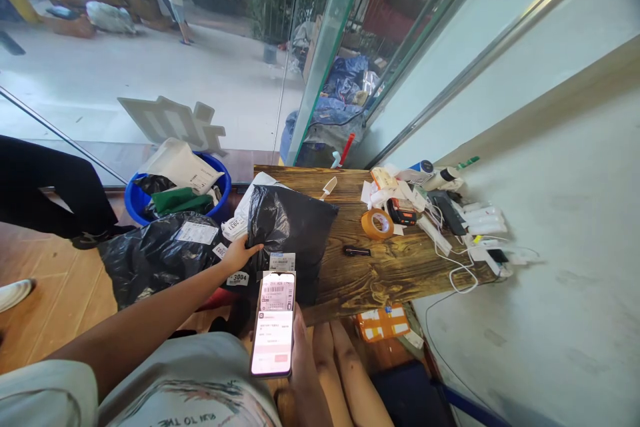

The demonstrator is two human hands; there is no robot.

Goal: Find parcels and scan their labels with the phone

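My left hand (239, 253) grips the left edge of a black plastic parcel bag (293, 227) that lies on the wooden table (395, 273). A white label (283, 261) sits on the bag's near edge. My right hand (300, 353) holds a smartphone (273, 323) upright just below that label; its screen shows a barcode image and a pink button. Only the right hand's fingers and wrist show behind the phone.
Orange tape roll (377, 223), black marker (357, 251), small knife (329, 187), chargers and cables (460, 267) crowd the table's right side. Black labelled parcels (160, 253) and a blue tub (220, 190) stand left. Someone's dark-clothed leg (45, 187) is at far left. Glass wall behind.
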